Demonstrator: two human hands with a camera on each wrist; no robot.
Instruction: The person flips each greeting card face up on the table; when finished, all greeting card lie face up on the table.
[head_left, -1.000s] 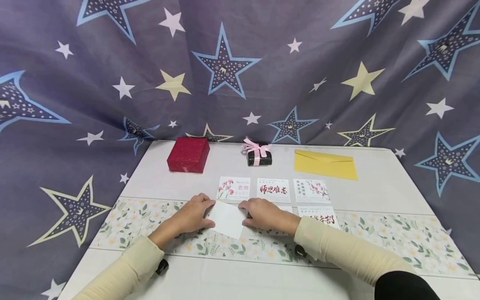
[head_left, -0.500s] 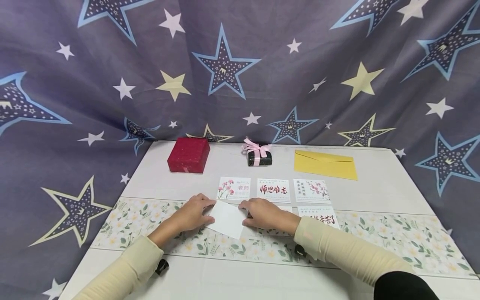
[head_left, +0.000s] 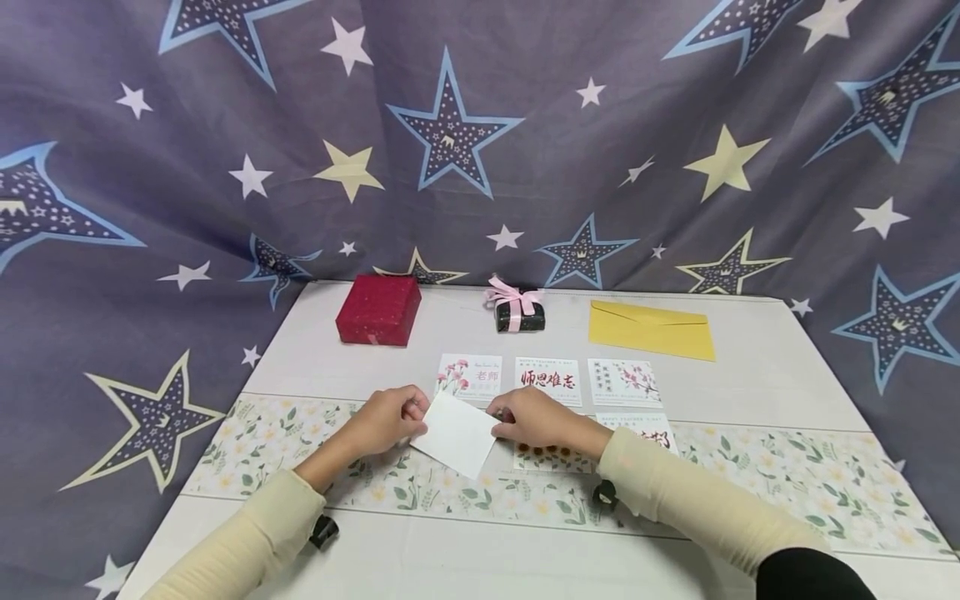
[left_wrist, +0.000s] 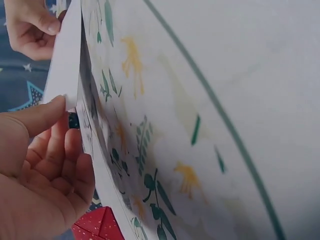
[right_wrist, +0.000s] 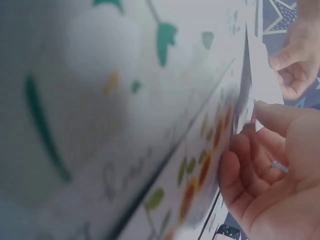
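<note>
A blank white card (head_left: 456,437) is held between both hands over the floral strip of the table, turned at an angle in the head view. My left hand (head_left: 390,423) pinches its left edge, thumb on the top face. At the opposite edge, my right hand (head_left: 538,418) pinches it between thumb and fingers. The left wrist view has the card (left_wrist: 65,65) standing off the cloth, with the left thumb (left_wrist: 47,115) on it. Below the right hand lies a sunflower card (head_left: 551,460), partly covered by that hand. A carnation card (head_left: 470,377) lies just beyond the white card.
Further printed cards lie to the right: one with red lettering (head_left: 547,381), a blossom card (head_left: 624,382) and another lettered card (head_left: 652,429) partly behind the right wrist. Along the back are a red box (head_left: 378,310), a black gift with pink ribbon (head_left: 519,317) and a yellow envelope (head_left: 651,330).
The white card has risen slightly from the table in both hands. My right hand has shifted a little right, and the sunflower card now shows beneath it.
</note>
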